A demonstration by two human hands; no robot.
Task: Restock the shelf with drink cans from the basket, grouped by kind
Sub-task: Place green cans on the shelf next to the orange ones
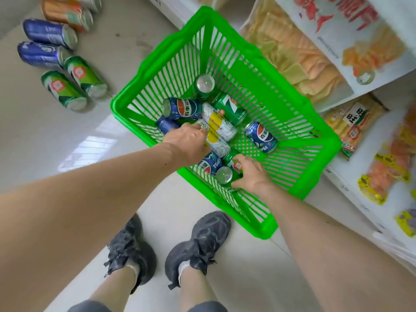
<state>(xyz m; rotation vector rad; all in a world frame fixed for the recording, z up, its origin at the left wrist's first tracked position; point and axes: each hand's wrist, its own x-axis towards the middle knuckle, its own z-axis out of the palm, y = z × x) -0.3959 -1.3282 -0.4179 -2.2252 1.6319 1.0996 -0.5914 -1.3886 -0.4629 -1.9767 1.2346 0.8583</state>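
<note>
- We see both hands reaching down into the green basket [299, 113], which sits on the pale floor [33, 136] just ahead of the dark shoes [198, 246].
- Our left hand [188, 139] curls its fingers over a white-and-yellow can [217, 140] lying on its side in the middle of the pile.
- Our right hand [249, 173] grips a green can [227, 174] near the basket's closer wall, its silver top facing up at us.
- Between the two hands lies a blue Pepsi can [208, 164], partly hidden under the left wrist.
- Beyond the left hand lie a second white-and-yellow can [219, 122], two more blue cans [182, 108], a green 7-Up can [229, 108] and an upright green can [204, 84].
- Out past the right hand, another blue Pepsi can [260, 137] lies alone on the basket's floor.
- Far to the left of the left hand, cans sit grouped on a shelf: two green [74, 86], two blue [45, 45], one orange [67, 13].
- To the right of the right hand, snack bags [315, 41] fill white shelves [360, 188].
</note>
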